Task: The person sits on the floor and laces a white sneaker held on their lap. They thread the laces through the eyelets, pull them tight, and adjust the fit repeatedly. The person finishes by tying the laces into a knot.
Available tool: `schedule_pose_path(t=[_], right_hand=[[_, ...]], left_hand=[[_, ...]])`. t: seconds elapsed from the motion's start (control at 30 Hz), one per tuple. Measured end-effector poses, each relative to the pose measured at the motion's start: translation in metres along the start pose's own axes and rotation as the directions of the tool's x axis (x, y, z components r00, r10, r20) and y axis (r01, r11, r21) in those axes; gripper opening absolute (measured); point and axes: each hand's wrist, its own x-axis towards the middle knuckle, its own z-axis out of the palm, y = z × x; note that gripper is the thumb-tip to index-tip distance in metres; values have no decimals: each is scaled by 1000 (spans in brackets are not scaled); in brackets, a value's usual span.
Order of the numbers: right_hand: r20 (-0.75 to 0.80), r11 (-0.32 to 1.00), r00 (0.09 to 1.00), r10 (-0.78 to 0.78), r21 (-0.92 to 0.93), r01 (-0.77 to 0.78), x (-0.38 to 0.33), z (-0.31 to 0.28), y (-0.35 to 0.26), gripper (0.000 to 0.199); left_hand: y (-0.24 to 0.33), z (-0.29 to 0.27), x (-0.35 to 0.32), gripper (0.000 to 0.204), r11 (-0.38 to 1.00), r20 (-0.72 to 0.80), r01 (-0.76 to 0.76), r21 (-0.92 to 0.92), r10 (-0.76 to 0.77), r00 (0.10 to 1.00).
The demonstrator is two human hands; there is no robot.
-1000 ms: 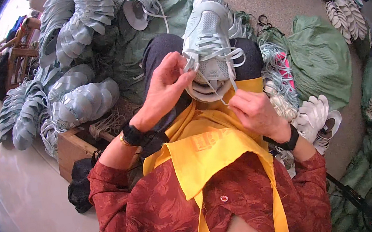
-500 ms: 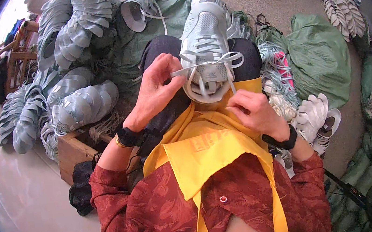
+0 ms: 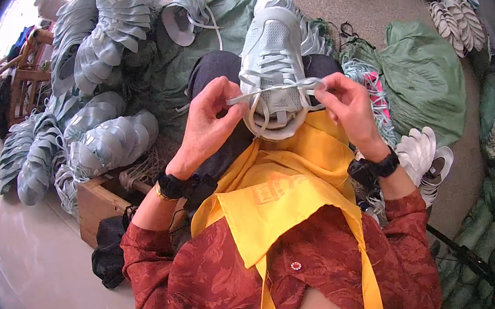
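A pale grey-blue shoe upper [image 3: 273, 57] lies between my knees, its heel opening toward me and its toe pointing away. White-grey shoelace [image 3: 276, 89] zigzags up its front and stretches sideways across the tongue. My left hand [image 3: 215, 110] pinches one loop of the lace at the shoe's left edge. On the other side, my right hand [image 3: 345, 99] pinches a loop of the same lace between thumb and forefinger. The lace looks drawn nearly straight between both hands, with loose ends hanging by the heel opening. A yellow apron [image 3: 278, 194] covers my lap.
Stacked grey-blue uppers [image 3: 111, 141] are heaped at left above a wooden box [image 3: 101, 205]. A single upper [image 3: 180, 22] lies on green sacking [image 3: 234, 6]. At right are a green sack [image 3: 425, 81], tangled pale laces [image 3: 368, 70] and white uppers [image 3: 417, 154].
My right hand has moved up and away from me and now grips the lace loop at the shoe's right side. My left hand keeps its hold, and the lace is pulled tighter.
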Motion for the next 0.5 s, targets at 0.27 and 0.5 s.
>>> schedule_pose_path(t=[0.27, 0.5], right_hand=[[121, 869, 961, -250, -409, 278, -37, -10, 7, 17], [40, 777, 919, -391, -521, 354, -21, 14, 2, 30]], left_hand=[[7, 4, -1, 14, 1000, -142, 23, 21, -20, 990], [9, 2, -12, 16, 965, -240, 90, 245, -30, 970]])
